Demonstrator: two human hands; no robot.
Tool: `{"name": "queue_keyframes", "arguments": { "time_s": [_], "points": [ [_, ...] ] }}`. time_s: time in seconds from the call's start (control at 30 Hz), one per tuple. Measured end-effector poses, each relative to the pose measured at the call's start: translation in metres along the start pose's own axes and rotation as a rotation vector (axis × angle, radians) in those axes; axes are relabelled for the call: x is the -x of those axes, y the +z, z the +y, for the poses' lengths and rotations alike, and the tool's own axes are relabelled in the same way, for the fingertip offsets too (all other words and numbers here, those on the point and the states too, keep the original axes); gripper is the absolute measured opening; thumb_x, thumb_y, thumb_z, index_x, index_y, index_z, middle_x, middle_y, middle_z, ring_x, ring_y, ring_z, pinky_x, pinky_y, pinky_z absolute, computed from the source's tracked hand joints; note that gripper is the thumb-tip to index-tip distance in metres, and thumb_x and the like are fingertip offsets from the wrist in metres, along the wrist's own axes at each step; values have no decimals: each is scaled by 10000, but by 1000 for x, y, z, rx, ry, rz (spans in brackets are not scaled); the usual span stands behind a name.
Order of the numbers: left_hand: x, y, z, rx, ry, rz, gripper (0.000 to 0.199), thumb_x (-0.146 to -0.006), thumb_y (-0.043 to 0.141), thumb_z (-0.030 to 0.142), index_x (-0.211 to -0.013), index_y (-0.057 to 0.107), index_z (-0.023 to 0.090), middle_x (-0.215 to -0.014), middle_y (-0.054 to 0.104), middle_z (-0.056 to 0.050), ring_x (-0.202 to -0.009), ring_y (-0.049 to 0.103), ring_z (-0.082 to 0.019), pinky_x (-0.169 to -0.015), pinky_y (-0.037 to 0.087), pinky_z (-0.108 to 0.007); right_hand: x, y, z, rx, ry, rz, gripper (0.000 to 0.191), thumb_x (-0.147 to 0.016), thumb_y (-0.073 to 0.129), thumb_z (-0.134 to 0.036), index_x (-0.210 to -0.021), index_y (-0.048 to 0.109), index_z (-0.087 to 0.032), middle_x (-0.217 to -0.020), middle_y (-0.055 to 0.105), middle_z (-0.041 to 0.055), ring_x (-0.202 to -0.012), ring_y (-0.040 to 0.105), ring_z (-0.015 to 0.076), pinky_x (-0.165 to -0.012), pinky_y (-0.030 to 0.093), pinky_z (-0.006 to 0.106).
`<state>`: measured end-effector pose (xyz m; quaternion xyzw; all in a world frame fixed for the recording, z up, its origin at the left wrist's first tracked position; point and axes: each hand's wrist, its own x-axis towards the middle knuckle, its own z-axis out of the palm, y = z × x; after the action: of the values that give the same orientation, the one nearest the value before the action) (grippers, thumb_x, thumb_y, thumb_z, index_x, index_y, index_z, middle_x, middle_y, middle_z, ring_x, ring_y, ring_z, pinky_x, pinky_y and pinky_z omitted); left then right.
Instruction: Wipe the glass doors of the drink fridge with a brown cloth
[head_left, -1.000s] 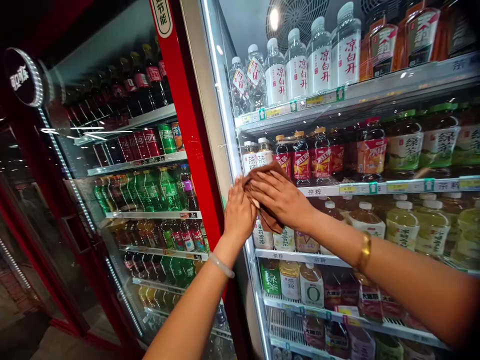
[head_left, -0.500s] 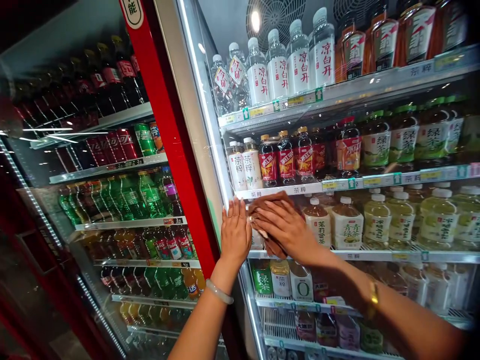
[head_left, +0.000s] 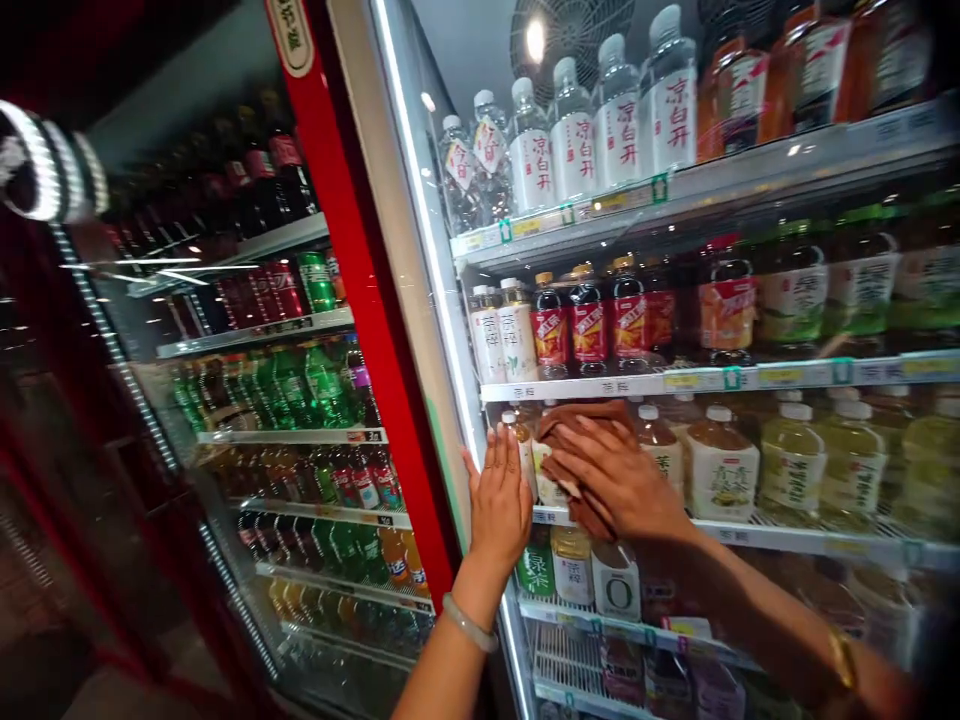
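A brown cloth (head_left: pixel 611 412) is pressed under my right hand (head_left: pixel 634 485) against the glass door (head_left: pixel 555 645) of a drinks cooler. The right fingers lie over the cloth and point up and left, and part of the cloth hangs below them. To its left, my left hand (head_left: pixel 501 500) rests on the glass near the door's lit left edge, with its fingers extended and nothing in it. Behind the glass, bottles stand close to both hands, among them a white-labelled tea bottle (head_left: pixel 721 465).
Shelves hold clear water bottles (head_left: pixel 607 125), red-labelled tea bottles (head_left: pixel 589 320) and green-capped bottles (head_left: pixel 793 280). A red frame (head_left: pixel 375 330) separates this door from a second cooler with green bottles (head_left: pixel 322 385). A bright reflection crosses the upper left glass.
My right hand has slid the cloth to the right across the glass, widening the gap to my left hand. The left hand stays near the door edge. The camera view has shifted slightly.
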<state>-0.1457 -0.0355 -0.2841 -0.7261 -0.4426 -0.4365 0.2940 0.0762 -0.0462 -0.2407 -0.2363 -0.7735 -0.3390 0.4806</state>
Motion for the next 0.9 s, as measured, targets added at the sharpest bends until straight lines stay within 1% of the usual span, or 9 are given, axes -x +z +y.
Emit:
{"name": "queue_keyframes", "arguments": {
  "time_s": [0.13,0.27,0.4,0.5,0.57,0.63,0.73,0.83,0.9],
  "points": [
    [3,-8,-13,40,-66,11,753,-1093,364,180,-1736,-20,262,-1779,237,-152,-1664,189,-280,-1356,191,-647,-40,9,9,-59,114,110,572,-962,570,-125,-1523,542,-234,-1573,590,93,-1559,458,278,-1310,380,610],
    [6,-14,-24,131,-198,38,696,-1116,313,247,-1738,1,238,-1808,108,-126,-1675,97,-264,-1372,221,-562,-102,46,-13,-112,41,78,531,-948,558,-111,-1470,611,-195,-1546,616,88,-1559,455,281,-1336,365,601],
    [25,-21,-35,135,-254,28,680,-1124,272,277,-1738,-15,223,-1814,64,-118,-1675,74,-241,-1376,235,-517,-75,73,-49,-120,-123,-48,472,-1010,490,-174,-1457,642,-182,-1540,626,65,-1515,514,233,-1312,444,473],
    [42,-27,-39,145,-233,-18,674,-1117,296,293,-1740,55,201,-1807,128,-126,-1674,119,-245,-1372,252,-508,-28,69,-58,-149,-172,-72,444,-1007,510,-215,-1406,689,-292,-1480,676,8,-1444,586,179,-1257,503,346],
    [47,-30,-39,159,-203,-57,666,-1109,315,299,-1737,125,188,-1797,193,-123,-1671,166,-243,-1368,271,-487,-19,62,-54,-150,-145,-74,454,-1006,509,-211,-1414,680,-313,-1469,683,7,-1461,572,197,-1288,474,388],
    [47,-32,-39,168,-194,-73,664,-1105,311,303,-1734,147,170,-1795,206,-124,-1672,176,-242,-1371,265,-477,-38,59,-46,-143,-51,-56,499,-1008,498,-183,-1484,621,-266,-1519,643,44,-1526,502,242,-1336,406,510],
    [45,-31,-40,164,-238,-51,671,-1105,283,304,-1735,109,152,-1803,140,-132,-1680,120,-259,-1379,223,-522,-96,70,-43,-142,106,37,572,-996,485,-127,-1551,548,-253,-1594,569,69,-1596,400,266,-1369,302,618],
    [51,-30,-42,155,-292,-32,675,-1109,268,305,-1737,70,159,-1804,117,-139,-1681,90,-265,-1376,217,-554,-131,94,-57,-108,41,39,559,-1002,490,-130,-1545,560,-244,-1637,521,69,-1613,367,267,-1380,288,600],
    [63,-30,-42,150,-321,-28,674,-1112,254,304,-1739,43,170,-1805,117,-141,-1681,89,-256,-1375,218,-554,-117,107,-75,-92,-41,-6,516,-1015,482,-152,-1518,590,-195,-1630,529,80,-1590,409,257,-1370,344,533]
  ]
}}
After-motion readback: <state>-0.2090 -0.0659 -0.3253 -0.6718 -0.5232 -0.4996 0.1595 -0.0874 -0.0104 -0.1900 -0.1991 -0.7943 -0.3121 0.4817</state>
